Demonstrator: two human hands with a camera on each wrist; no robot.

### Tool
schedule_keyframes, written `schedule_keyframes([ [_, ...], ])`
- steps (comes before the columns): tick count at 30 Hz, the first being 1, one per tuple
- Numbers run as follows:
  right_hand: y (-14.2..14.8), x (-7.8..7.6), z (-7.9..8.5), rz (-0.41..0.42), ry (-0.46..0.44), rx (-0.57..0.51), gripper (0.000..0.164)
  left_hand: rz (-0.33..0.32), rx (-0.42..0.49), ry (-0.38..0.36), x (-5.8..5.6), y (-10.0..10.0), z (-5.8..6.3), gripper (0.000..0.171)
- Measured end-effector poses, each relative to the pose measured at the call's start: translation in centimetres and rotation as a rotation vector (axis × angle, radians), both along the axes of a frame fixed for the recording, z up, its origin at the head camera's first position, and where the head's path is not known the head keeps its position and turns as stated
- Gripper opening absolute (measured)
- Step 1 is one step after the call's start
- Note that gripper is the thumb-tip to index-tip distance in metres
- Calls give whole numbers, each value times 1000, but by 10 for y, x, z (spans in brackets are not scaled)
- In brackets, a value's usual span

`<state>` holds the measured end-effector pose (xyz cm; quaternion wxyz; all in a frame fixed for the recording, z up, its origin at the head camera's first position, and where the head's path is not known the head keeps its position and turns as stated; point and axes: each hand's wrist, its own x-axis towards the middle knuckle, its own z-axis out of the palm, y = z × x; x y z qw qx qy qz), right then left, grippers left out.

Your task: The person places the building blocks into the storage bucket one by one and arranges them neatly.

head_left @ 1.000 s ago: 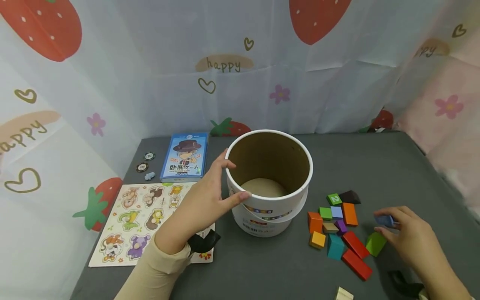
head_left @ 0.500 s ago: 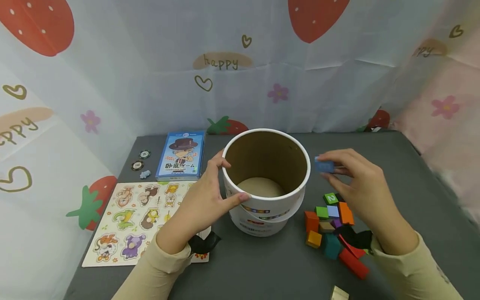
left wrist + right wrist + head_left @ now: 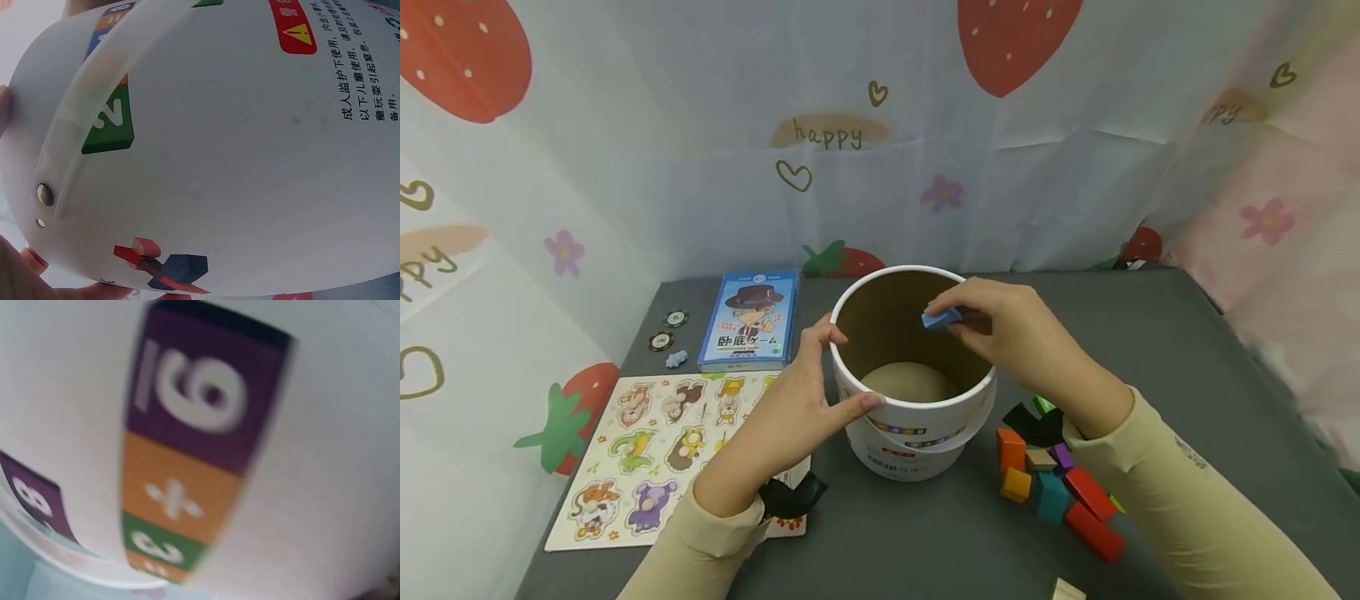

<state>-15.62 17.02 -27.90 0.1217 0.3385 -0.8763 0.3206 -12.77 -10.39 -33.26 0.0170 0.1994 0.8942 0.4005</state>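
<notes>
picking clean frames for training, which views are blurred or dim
Right wrist: the purple, orange and green printed strip on the white cylindrical bucket is smeared but readable; left wrist: greyish and dim, small black print legible; head: crisper, softly lit.

Bucket [image 3: 901, 463] between board [image 3: 658, 458] and blocks [image 3: 1053, 497]

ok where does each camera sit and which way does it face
Head: worn there, facing forward and down at the bucket; left hand, right hand and sleeves show.
Left wrist: worn there, facing the bucket; fingers show lower left.
Right wrist: worn there, facing the bucket, blurred; perhaps skin lower right.
Both wrist views share the bucket's printed outside.
</notes>
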Motion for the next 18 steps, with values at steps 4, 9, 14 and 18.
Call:
schedule_keyframes([
  [4, -4, -3, -4, 36, -10, 23, 32, -7, 6, -10, 1, 0, 1, 75],
  [9, -11, -2, -9, 48, -15, 57, 28, 4, 8, -27, 5, -3, -3, 76],
  [14, -7, 1, -10, 63, 19, 19, 26, 2, 3, -18, 4, -3, -2, 75],
  [18, 8, 10, -11, 76, 192, -131, 28, -4, 4, 16, 1, 2, -1, 74],
])
